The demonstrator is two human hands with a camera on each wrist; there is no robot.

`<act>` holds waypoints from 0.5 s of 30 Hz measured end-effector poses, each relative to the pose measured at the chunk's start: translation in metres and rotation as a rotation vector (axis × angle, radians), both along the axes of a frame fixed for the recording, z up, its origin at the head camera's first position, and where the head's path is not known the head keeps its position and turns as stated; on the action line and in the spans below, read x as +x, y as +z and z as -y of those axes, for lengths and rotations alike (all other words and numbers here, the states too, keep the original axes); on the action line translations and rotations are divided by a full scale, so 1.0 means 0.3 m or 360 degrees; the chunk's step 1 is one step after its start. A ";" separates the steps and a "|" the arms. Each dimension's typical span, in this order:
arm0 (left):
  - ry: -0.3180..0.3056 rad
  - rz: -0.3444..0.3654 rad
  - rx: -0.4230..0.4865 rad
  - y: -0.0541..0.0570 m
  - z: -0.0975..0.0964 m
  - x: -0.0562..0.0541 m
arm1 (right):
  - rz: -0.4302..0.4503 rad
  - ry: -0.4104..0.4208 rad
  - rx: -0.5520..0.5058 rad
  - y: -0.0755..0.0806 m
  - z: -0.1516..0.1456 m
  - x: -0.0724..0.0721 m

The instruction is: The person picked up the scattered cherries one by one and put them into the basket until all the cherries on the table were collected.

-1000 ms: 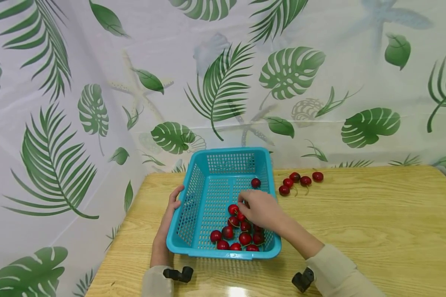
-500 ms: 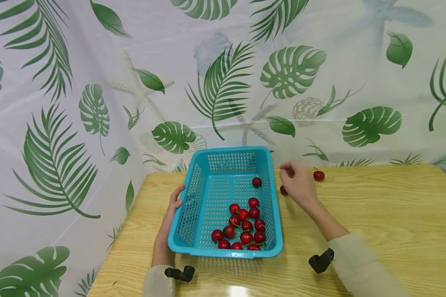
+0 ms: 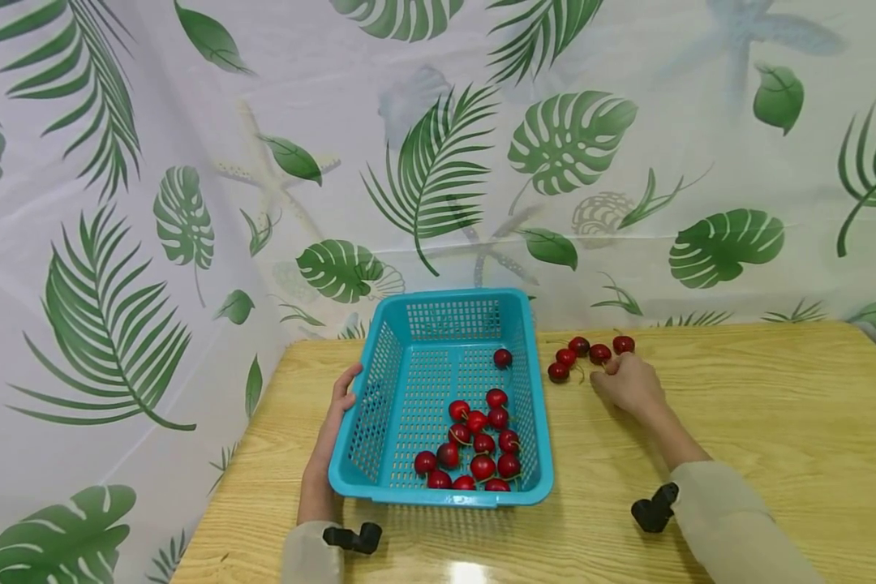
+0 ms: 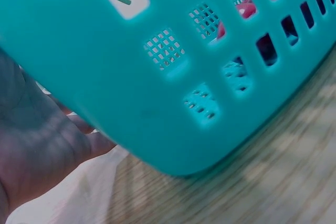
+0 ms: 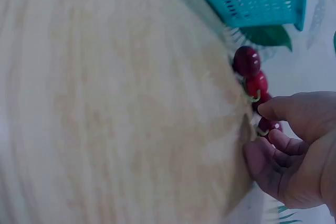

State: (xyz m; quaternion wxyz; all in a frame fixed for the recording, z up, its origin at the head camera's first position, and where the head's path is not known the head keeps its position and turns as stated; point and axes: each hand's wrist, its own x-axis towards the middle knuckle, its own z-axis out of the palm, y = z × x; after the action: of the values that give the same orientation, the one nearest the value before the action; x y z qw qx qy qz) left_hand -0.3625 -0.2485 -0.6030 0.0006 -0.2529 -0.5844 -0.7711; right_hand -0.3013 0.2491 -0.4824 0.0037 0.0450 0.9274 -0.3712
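Note:
A blue perforated plastic basket [image 3: 461,499] stands on the wooden table with several red cherries [image 3: 483,466] in it, mostly at its near right. My left hand [image 3: 328,434] lies along the basket's left side, fingertips right at the rim. In the left wrist view its fingers [image 4: 97,144] reach past the basket corner, partly hidden. To the right of the basket lies a group of stemmed cherries [image 3: 566,357]. My right hand [image 3: 633,388] is at the two rightmost ones, thumb and fingers apart, with a dark cherry [image 5: 270,125] between thumb and fingertips in the right wrist view.
The wooden table [image 3: 730,422] ends at the back against a white cloth [image 3: 701,162] printed with green leaves, which also hangs along the left side. A black wrist mount [image 3: 654,508] sits below my right sleeve, another black mount [image 3: 353,538] at my left.
My right hand has left the basket's cherries and moved right, passing over the loose cherries to their right end. A cherry it covered in the basket now shows. The left hand and basket stay put.

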 end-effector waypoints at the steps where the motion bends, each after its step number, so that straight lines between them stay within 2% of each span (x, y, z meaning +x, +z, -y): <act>1: -0.0031 0.0004 0.0020 -0.087 0.038 -0.061 | 0.0033 0.0023 -0.0004 -0.008 -0.006 -0.002; 3: -0.0059 0.0028 0.0048 -0.233 0.099 -0.161 | 0.0065 0.0047 -0.0028 -0.020 -0.013 -0.004; 4: -0.0087 0.0021 0.0074 -0.292 0.123 -0.203 | 0.0062 0.0049 -0.0035 -0.026 -0.015 -0.006; 5: -0.0096 0.0051 0.0085 -0.318 0.134 -0.221 | 0.0056 0.0047 -0.0034 -0.029 -0.016 -0.007; 6: -0.0101 0.0065 0.0094 -0.324 0.136 -0.225 | 0.0047 0.0041 -0.0029 -0.032 -0.017 -0.008; 7: -0.0114 0.0049 0.0100 -0.314 0.130 -0.216 | 0.0043 0.0034 -0.0020 -0.035 -0.016 -0.008; 8: -0.0080 0.0075 0.0073 -0.244 0.098 -0.166 | 0.0038 0.0019 -0.0011 -0.036 -0.014 -0.008; 10: 0.0059 0.0185 -0.0042 -0.013 -0.001 -0.006 | 0.0017 -0.0018 0.0018 -0.038 -0.008 -0.007; 11: 0.0080 0.0187 -0.0065 0.056 -0.029 0.042 | 0.0007 -0.0039 0.0033 -0.037 -0.006 -0.006; 12: 0.0100 0.0191 -0.0085 0.144 -0.066 0.102 | -0.0001 -0.0057 0.0047 -0.037 -0.003 -0.005; 14: 0.0168 0.0204 -0.0123 0.208 -0.091 0.144 | -0.0021 -0.0082 0.0068 -0.037 0.001 -0.005; 15: 0.0132 0.0135 -0.0081 0.180 -0.077 0.123 | -0.0030 -0.0087 0.0074 -0.037 0.002 -0.006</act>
State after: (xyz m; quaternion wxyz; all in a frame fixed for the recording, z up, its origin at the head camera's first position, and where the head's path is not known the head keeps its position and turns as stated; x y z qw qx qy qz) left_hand -0.3257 -0.2254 -0.5489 0.0014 -0.1956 -0.6133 -0.7652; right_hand -0.3031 0.2486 -0.4935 -0.0162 0.0669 0.9342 -0.3500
